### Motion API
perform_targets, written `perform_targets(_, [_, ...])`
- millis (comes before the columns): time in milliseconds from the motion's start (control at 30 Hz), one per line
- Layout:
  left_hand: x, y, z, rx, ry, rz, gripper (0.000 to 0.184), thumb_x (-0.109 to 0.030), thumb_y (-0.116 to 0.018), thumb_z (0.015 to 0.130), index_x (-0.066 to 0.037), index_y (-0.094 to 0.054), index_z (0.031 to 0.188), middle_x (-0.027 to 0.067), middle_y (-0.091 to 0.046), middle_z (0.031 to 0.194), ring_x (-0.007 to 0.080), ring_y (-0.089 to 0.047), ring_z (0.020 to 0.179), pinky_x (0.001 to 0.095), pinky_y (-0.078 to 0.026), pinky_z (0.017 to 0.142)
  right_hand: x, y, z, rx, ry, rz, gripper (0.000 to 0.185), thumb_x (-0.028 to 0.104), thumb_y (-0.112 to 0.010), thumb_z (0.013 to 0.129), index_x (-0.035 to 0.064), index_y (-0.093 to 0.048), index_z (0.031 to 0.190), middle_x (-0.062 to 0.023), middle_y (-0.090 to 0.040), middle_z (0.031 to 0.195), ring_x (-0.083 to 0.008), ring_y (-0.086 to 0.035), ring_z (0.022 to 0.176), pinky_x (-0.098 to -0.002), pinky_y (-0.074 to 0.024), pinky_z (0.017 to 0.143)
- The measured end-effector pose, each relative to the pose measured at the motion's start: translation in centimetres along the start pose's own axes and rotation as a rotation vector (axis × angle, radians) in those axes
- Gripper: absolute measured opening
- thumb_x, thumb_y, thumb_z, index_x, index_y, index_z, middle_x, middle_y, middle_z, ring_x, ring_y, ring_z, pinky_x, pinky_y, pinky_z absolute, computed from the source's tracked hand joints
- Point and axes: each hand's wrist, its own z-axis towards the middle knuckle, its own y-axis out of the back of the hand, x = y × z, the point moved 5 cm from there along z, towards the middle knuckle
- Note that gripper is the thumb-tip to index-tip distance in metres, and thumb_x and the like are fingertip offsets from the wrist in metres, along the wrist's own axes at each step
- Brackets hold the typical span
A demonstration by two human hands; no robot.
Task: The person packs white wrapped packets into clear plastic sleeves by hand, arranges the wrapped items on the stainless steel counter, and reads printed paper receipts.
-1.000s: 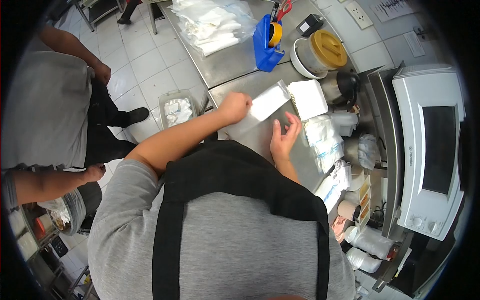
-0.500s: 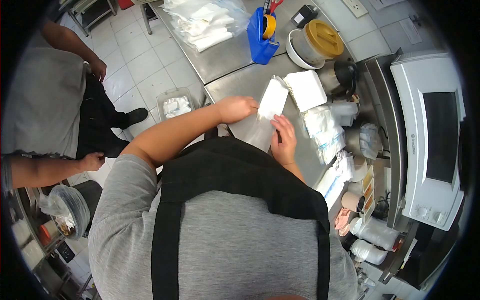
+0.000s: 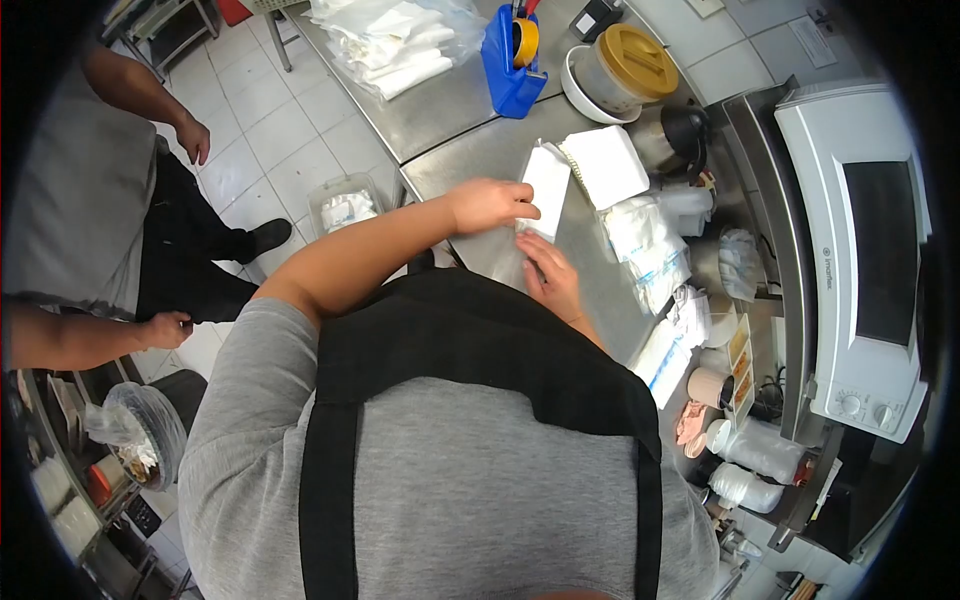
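A white, flat rectangular packet (image 3: 545, 190) in clear plastic lies on the steel counter in front of me. My left hand (image 3: 493, 205) is at its left side, with curled fingers pressed together on the plastic wrap. At the packet's near end is my right hand (image 3: 552, 277). Its fingers are stretched out and slightly apart, with the fingertips touching the folded plastic. What is inside the plastic looks like a white stack; its kind cannot be made out. A spiral-bound notepad (image 3: 607, 167) lies just right of the packet.
Behind stand a blue tape dispenser (image 3: 512, 70), a yellow-lidded tub (image 3: 635, 65) and a bag of white items (image 3: 400, 45). Plastic packs (image 3: 645, 240) line the right side, below a white microwave (image 3: 860, 260). Another person (image 3: 80, 190) stands at left, near a floor bin (image 3: 345, 203).
The loose plastic that stretched toward me is now folded up against the packet's near end. My left hand has moved right over the packet, and my right hand has shifted left.
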Motion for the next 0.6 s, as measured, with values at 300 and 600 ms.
perform_targets(300, [0.8,-0.5,-0.3,-0.092,-0.129,-0.116,0.018,-0.012,-0.066,0.077,-0.010,-0.063,0.094,0.0057,-0.059,0.096,0.0255,-0.060,0.091,0.0383,-0.051,0.074,-1.5,1.6,-0.1,-0.110,-0.288,-0.266,0.019,0.017,-0.073,0.074,0.0071,-0.062,0.086,-0.0061,-0.061,0.078,-0.0255,-0.060,0.077,-0.0377,-0.0475,0.066])
perform_targets(600, [-1.1,-0.4,-1.3,-0.233,-0.001,0.010,0.036,-0.018,-0.076,0.069,-0.014,-0.062,0.101,0.0035,-0.057,0.101,0.0250,-0.056,0.097,0.0385,-0.049,0.078,-3.0,-0.2,0.4,0.055,-0.583,-0.377,0.021,0.027,-0.070,0.076,0.0099,-0.058,0.075,-0.0039,-0.059,0.069,-0.0251,-0.059,0.072,-0.0400,-0.0465,0.063])
